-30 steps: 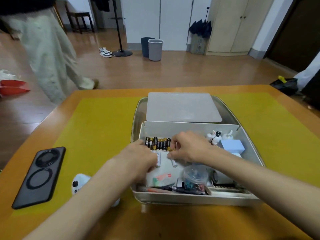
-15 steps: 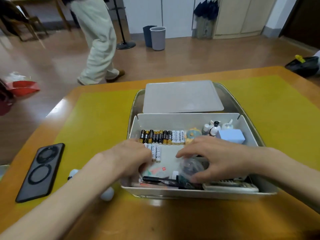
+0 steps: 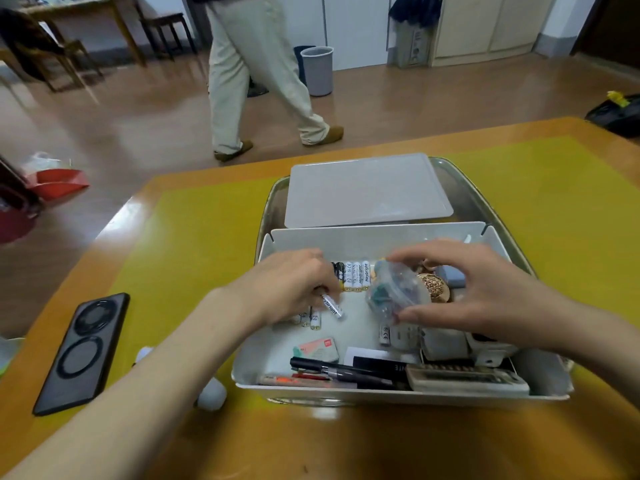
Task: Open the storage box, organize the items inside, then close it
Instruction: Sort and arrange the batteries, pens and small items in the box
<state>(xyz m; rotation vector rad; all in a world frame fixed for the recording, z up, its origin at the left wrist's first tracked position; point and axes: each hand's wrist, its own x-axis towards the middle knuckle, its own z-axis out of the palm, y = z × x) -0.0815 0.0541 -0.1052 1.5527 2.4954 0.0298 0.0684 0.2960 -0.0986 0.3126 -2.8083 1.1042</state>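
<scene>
The white storage box [image 3: 363,239] stands open on the table, inside a metal tray [image 3: 474,199]. Its flat lid [image 3: 363,190] lies behind it on the tray. My left hand [image 3: 291,285] pinches a white battery [image 3: 333,306] over the box's left half. A row of batteries [image 3: 355,276] lines the back wall. My right hand [image 3: 474,292] grips a small clear round container [image 3: 394,292] of coloured clips, lifted above the box floor. A gold round ornament [image 3: 434,287] sits behind it. Pens [image 3: 332,368], an eraser [image 3: 317,348] and a flat case [image 3: 464,375] lie at the front.
A black phone [image 3: 83,351] lies on the yellow mat [image 3: 194,244] at the left. A small white object [image 3: 212,393] sits by my left forearm. Beyond the table a person in light trousers [image 3: 249,74] walks across the wooden floor near a grey bin [image 3: 317,69].
My right hand has lifted the clear container from the box's front to its middle. My left hand has picked up a white battery. The person behind has walked to the right.
</scene>
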